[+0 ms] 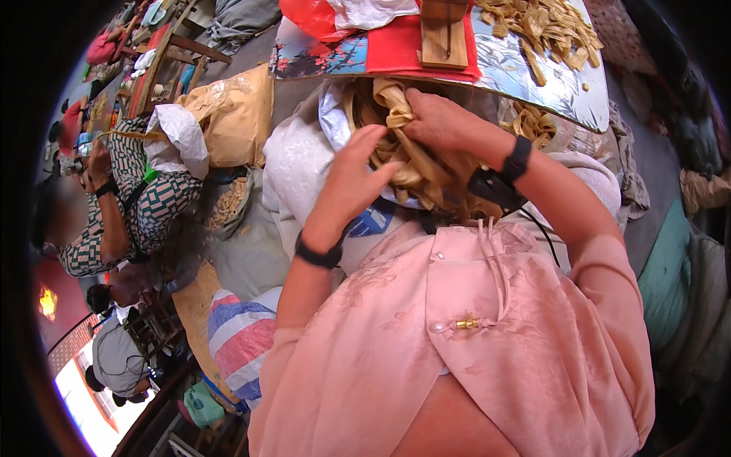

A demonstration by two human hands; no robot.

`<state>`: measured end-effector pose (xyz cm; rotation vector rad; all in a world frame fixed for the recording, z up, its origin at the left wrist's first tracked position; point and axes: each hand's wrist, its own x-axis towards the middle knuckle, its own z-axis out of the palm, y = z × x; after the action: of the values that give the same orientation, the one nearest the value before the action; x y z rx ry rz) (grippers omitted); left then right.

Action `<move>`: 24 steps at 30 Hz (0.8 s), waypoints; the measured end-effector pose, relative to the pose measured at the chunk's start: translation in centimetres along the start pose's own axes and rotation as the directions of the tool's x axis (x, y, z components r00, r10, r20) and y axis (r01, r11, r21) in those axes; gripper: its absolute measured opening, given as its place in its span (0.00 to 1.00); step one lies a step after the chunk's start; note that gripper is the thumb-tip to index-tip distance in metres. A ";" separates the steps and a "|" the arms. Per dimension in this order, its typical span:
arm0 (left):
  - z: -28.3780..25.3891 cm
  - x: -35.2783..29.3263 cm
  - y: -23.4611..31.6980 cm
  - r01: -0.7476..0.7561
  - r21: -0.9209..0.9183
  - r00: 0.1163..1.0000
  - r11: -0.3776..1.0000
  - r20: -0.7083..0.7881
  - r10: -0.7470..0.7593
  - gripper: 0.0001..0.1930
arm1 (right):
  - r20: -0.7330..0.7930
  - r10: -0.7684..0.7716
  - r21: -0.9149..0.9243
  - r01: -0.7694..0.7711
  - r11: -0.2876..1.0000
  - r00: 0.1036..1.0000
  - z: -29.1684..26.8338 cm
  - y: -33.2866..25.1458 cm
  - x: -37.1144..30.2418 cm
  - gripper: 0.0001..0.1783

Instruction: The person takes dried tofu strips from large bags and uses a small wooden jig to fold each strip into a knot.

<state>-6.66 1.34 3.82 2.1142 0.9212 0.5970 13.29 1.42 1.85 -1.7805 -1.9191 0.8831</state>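
1. the right hand [438, 120] has its fingers curled in and holds the tan strips [397, 107] near a folded, knot-like bend; some fingertips are hidden, so their exact grip cannot be told.
2. the left hand [352, 169] is half open, thumb and forefinger well apart, with the strips between and beside them; whether the fingertips press on the strips cannot be told.
3. the strips hang in a loose bundle in front of the person's chest, just below the near edge of the bench [499, 47]; more of their length lies heaped under the hands.
4. the left hand and the right forearm cover parts of the heap, and a black object [493, 190] beside the right wrist hides more.
5. a dark band circles each wrist.
6. on the bench, a wooden block [444, 47] stands on a red cloth [392, 52]; a red bag [311, 19] lies to its left and a pile of similar strips [552, 34] to its right.
7. a white sack [298, 152] sits left of the heap, with a tan bag [240, 114] farther left.
8. beyond these, a co-worker [164, 196] in patterned clothes sits at the left; a striped bag [242, 335] lies near the person's left elbow.
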 end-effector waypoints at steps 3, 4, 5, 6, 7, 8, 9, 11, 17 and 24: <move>-1.7 -0.5 0.2 0.026 0.021 0.953 0.999 -0.302 -0.018 0.24 | 0.030 0.104 0.117 -0.107 0.987 0.994 4.4 5.4 6.3 0.23; -1.1 -1.2 -0.5 0.039 0.022 0.950 0.999 -0.311 -0.030 0.24 | 0.044 0.095 0.117 -0.099 0.988 0.995 5.2 4.2 7.4 0.23; -0.2 -2.0 -1.2 0.160 -0.335 0.911 0.929 -0.312 -0.270 0.28 | -0.162 0.035 0.059 -0.026 0.998 0.986 5.7 2.3 8.1 0.20; 0.6 -2.4 -1.4 0.237 -0.650 0.847 0.722 -0.227 -0.482 0.31 | -0.362 -0.032 -0.014 0.029 0.999 0.932 5.9 0.9 8.4 0.18; 1.2 -2.6 -1.3 0.229 -0.735 0.869 0.639 -0.140 -0.474 0.37 | -0.267 -0.035 -0.141 -0.004 0.990 0.963 5.9 0.1 8.6 0.19; 2.0 -2.8 -0.9 0.251 -0.790 0.878 0.560 -0.058 -0.475 0.36 | -0.287 -0.111 -0.133 0.076 0.988 0.952 6.3 0.9 9.0 0.19; 3.3 -3.3 -1.6 0.267 -0.816 0.879 0.513 -0.011 -0.476 0.33 | -0.353 -0.150 -0.217 0.075 0.973 0.923 7.0 1.4 9.1 0.19; 4.7 -3.9 -2.9 0.293 -0.839 0.881 0.459 0.050 -0.470 0.30 | -0.417 -0.180 -0.299 0.052 0.953 0.891 7.7 2.6 9.5 0.20; 4.8 -4.7 -2.7 0.668 -0.594 0.720 0.448 0.362 -0.592 0.21 | 0.077 -0.127 -0.162 0.138 0.977 0.989 4.2 3.9 7.1 0.22; 5.3 -4.8 -2.0 0.802 -0.567 0.576 0.191 0.648 -0.499 0.27 | -0.286 0.084 -0.103 -0.118 0.988 0.954 -1.7 6.6 -10.6 0.33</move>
<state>-7.12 -3.72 -1.60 0.7044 0.9721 0.1074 20.63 -8.67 0.16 -1.9696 -1.7419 0.5197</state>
